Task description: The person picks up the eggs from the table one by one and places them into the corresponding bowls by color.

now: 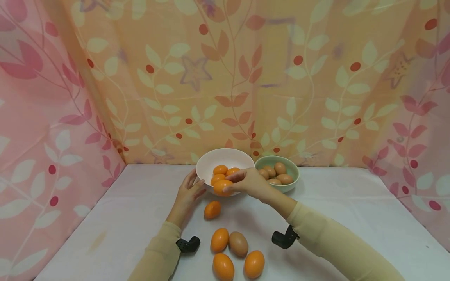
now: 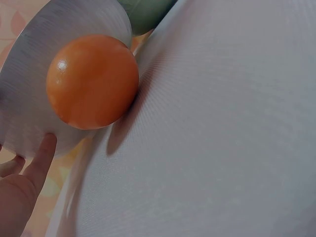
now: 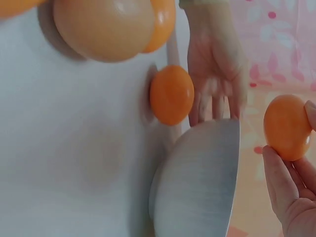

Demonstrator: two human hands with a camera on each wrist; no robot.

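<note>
Orange egg (image 1: 223, 187) above the white bowl (image 1: 225, 156), near its rim: filling seems under way.
Right hand (image 1: 251, 182) pinches it; left hand (image 1: 187, 194) rests straightish fingers against the bowl. Next probably calls for gentle lowering among the eggs (image 1: 220, 169) inside.

Eight orange eggs (image 1: 212, 210), six brown eggs (image 1: 238, 244), two bowls (image 1: 242, 159) visible

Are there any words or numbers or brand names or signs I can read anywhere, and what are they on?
None: no readable text shows anywhere.
The orange eggs, brown egg, white bowl and green bowl show no writing.
The patterned cloth has only pictures, like leaves and star outlines.
The black wrist devices are too small to make out any marking.
</note>
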